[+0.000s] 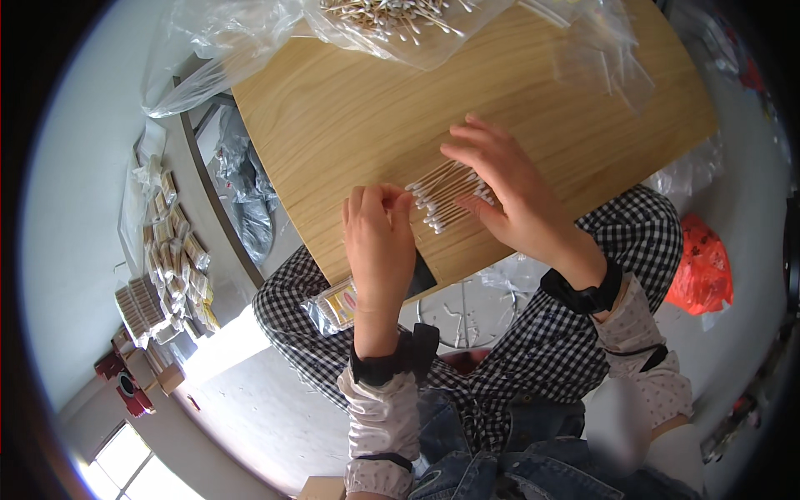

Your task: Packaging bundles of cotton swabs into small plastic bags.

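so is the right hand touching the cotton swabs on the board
Touching. The head view shows the right hand lying flat over the bundle of cotton swabs on the wooden board, its fingers covering their far ends with no gap.

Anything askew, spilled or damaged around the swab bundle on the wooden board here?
Nothing stands out. Both hands, left hand and right hand, square up a neat bundle of cotton swabs on the wooden board. Loose swabs stay inside the clear bag at the far edge.
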Demonstrator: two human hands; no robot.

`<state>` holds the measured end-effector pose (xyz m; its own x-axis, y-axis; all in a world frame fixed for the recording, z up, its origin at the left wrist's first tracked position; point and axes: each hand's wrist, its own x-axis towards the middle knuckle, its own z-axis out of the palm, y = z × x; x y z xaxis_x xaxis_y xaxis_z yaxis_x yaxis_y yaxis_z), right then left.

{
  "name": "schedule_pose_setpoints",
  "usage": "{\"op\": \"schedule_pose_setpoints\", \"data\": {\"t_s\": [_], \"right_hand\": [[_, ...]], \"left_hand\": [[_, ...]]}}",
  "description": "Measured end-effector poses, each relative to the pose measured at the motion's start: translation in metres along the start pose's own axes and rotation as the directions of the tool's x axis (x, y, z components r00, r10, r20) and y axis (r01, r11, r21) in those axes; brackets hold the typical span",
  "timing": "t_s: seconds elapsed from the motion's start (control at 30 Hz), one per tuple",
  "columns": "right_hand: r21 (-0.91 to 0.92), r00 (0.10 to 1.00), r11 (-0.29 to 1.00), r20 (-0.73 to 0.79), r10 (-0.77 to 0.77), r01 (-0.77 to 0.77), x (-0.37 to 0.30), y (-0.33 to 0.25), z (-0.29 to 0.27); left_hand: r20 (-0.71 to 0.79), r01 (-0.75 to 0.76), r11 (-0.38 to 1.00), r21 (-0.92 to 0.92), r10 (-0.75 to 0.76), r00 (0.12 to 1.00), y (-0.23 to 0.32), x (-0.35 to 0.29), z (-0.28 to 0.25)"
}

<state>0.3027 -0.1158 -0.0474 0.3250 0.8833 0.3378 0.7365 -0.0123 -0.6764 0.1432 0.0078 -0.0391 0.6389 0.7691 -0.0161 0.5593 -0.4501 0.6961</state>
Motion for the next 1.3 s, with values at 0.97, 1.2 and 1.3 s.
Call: {"op": "schedule_pose_setpoints", "data": {"t_s": [0.97, 1.2, 1.3], "right_hand": [[-0.172, 0.975, 0.973, -0.135, -0.178, 0.154, 0.020, 0.001, 0.020], [-0.166, 0.968, 0.967, -0.125, -0.216, 0.194, 0.020, -0.003, -0.015], [0.005, 0.994, 0.998, 0.090, -0.068, 0.068, 0.009, -0.012, -0.048]], "left_hand": [[0.019, 0.164, 0.823, -0.544, -0.183, 0.983, 0.027, -0.003, -0.008], [0.059, 0.158, 0.635, -0.757, -0.175, 0.983, 0.037, 0.003, -0.021], [-0.068, 0.080, 0.825, -0.560, -0.142, 0.988, 0.024, 0.008, -0.023]]}}
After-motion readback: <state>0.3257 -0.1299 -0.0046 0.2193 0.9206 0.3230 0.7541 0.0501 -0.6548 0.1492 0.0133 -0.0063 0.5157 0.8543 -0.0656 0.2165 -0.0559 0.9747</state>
